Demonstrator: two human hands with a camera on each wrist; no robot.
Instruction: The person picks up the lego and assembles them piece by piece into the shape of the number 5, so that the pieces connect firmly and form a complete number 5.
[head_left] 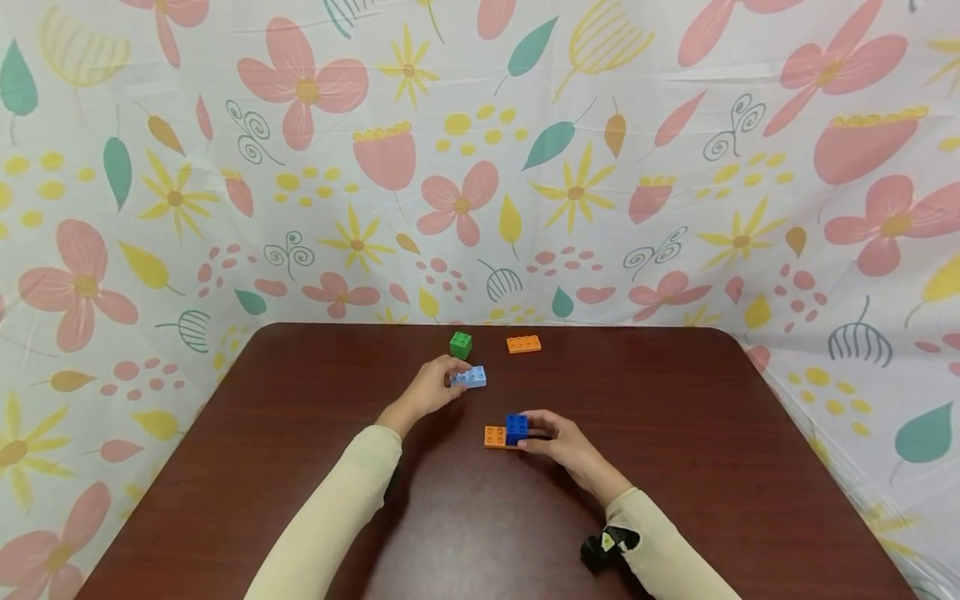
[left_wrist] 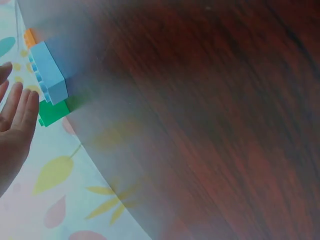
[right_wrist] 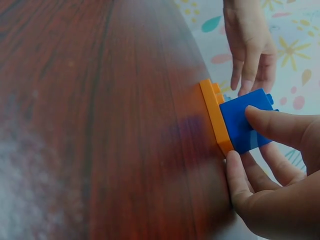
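Observation:
My right hand pinches a dark blue brick, thumb on one side and fingers on the other. This brick sits upright on the right part of an orange studded plate. In the right wrist view, a fingertip touches the end of the orange plate below the blue brick. Farther back, my left hand is at the left end of a light blue brick. In the left wrist view, the fingers look extended beside the light blue brick, without curling round it.
A green brick stands near the far table edge, just behind the left hand. Right of it lies another orange plate. The dark wooden table ends at a floral cloth. A black wrist device is on the right sleeve.

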